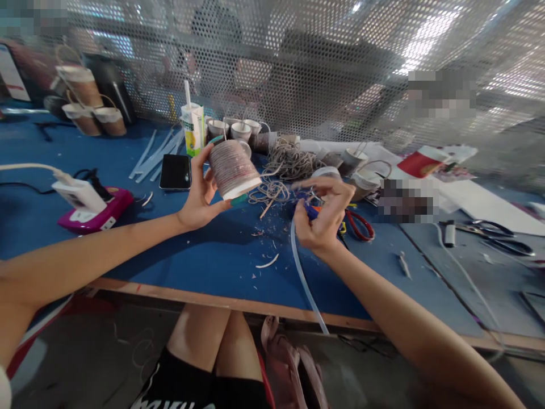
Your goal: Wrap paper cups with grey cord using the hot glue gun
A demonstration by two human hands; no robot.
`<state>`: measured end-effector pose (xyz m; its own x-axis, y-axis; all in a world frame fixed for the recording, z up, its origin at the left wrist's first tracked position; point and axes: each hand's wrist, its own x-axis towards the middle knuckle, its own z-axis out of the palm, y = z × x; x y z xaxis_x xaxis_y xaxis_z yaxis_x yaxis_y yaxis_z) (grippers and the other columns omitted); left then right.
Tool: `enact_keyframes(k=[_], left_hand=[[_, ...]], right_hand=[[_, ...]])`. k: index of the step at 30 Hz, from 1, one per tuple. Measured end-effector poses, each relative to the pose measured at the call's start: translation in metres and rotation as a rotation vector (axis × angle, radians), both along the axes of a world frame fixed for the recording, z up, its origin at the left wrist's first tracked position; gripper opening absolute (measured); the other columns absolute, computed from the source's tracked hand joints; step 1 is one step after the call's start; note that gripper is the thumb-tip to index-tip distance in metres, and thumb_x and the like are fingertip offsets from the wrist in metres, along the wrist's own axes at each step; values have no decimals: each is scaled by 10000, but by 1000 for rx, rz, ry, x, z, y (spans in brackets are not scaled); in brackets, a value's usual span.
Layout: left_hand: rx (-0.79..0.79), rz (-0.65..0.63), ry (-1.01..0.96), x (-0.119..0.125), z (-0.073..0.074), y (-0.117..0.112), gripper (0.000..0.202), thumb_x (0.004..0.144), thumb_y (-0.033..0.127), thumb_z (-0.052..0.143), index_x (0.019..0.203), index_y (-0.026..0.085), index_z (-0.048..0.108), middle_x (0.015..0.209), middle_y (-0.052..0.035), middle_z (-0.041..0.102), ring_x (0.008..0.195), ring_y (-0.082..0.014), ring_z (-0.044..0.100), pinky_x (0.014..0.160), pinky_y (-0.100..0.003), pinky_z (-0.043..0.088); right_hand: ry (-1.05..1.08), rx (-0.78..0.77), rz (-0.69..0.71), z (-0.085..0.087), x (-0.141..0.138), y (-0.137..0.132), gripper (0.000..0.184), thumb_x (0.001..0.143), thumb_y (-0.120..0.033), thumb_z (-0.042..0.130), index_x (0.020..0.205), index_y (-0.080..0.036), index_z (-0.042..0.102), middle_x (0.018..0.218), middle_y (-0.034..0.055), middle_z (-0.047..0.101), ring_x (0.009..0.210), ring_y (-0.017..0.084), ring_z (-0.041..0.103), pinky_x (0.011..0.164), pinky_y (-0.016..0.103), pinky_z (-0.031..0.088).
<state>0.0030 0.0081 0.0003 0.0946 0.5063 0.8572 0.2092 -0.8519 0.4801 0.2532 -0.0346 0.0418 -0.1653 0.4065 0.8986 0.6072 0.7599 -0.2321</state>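
Cord (231, 161) is covering a tilted cup (242, 189), which the left hand (198, 199) is gripping between thumb and fingers, just right of the phone (175, 171). Well to the phone's right, the right hand (326, 215) is showing bent fingers around or beside a blue tool (311, 213); whether it is grasping that, I cannot tell. Behind the phone, a drink carton (192, 128) is standing and pale strips (158, 153) are lying.

Dimly lit; glaring through perforated screen (323, 85), upper right; softly shadowed on tabletop (225, 255); slightly blurred at right hand (326, 216); stretched toward edges; pixelated in patches.
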Motion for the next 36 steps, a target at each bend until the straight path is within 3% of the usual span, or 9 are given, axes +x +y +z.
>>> enact_keyframes(k=[3,7,12,18,22,27,32,36], left_hand=[[-16,-90,78,-1,-4,3,951,754,828,580,1483,443,107,1580,-59,235,1510,-320,322,1187,-532,414],[-29,-180,168,-3,-7,7,1017,718,839,609,1496,449,83,1603,-95,245,1530,-332,294,1198,-579,373],[-84,-237,219,-2,-8,8,1037,713,813,646,1515,408,129,1625,-113,256,1555,-337,241,1223,-581,330],[-103,-331,257,-2,-4,2,1024,748,700,720,1529,384,138,1642,-127,229,1542,-334,286,1233,-561,332],[-92,-227,305,-3,3,-10,1032,774,607,755,1557,340,139,1622,-161,273,1526,-361,314,1210,-563,375],[-77,-18,319,-5,7,-14,906,770,601,760,1487,263,320,1461,-164,449,1388,-333,495,1083,-473,533],[13,61,172,-6,1,-1,873,773,662,722,1418,250,303,1393,-151,449,1337,-297,536,1116,-446,506],[-1,124,124,-5,-5,5,874,766,681,716,1395,256,283,1367,-146,438,1326,-305,534,1120,-468,497]], right_hand=[[-90,-79,135,4,-4,4,584,716,-247,663,1218,-288,368,1466,143,490,1369,374,455,1077,646,387],[-224,-195,339,5,-14,7,537,743,-297,743,1048,-289,301,1614,165,325,1543,342,220,1171,647,308],[-222,-268,357,6,-15,11,479,847,-382,735,929,-289,272,1599,144,390,1541,304,246,1198,639,261],[-302,-259,291,5,-8,17,413,903,-426,669,993,-281,293,1520,161,477,1449,344,366,1115,627,364],[-415,-158,199,2,-11,16,355,931,-351,626,1071,-274,309,1486,153,503,1365,363,411,1046,632,401],[-443,-175,66,-4,-15,18,402,923,-296,619,1178,-261,310,1509,158,487,1352,367,413,1063,659,375],[-418,-212,-14,-6,-8,20,391,915,-402,646,1125,-258,349,1432,156,577,1333,377,446,1054,689,365],[-383,-64,23,-4,-8,12,295,923,-312,603,1078,-258,358,1475,164,541,1368,338,449,1052,622,402]])
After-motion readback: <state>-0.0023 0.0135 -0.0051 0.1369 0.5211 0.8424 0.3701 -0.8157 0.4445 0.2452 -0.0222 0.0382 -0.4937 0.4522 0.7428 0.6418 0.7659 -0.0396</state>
